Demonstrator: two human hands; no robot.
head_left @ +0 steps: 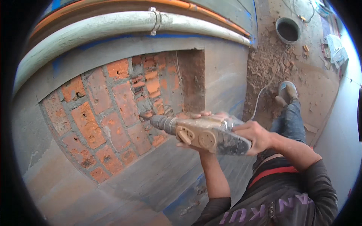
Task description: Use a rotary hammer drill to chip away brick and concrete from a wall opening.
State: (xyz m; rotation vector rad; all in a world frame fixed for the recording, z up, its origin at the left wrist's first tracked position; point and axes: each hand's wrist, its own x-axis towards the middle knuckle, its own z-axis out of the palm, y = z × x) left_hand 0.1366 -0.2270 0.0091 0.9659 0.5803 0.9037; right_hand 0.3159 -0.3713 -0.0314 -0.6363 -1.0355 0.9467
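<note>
A dusty rotary hammer (pixel 201 136) is held level across the middle of the view, its nose to the left. The bit (pixel 144 117) meets the exposed brickwork (pixel 122 103) at the edge of a broken, deeper patch (pixel 152 84); how far it goes in cannot be told. My left hand (pixel 184 144) wraps round the tool body from below behind the chuck, and some of its fingers show over the top. Closed round the rear handle is my right hand (pixel 256 136). The tool body hides part of both hands.
Above the recess runs a thick pale pipe (pixel 113 24) with a clamp, and beyond it a thin orange pipe (pixel 211 9). Brick rubble (pixel 266 69) and a cable (pixel 260 96) lie on the floor by a dark bucket (pixel 287 30). A white wall (pixel 339 124) stands at right.
</note>
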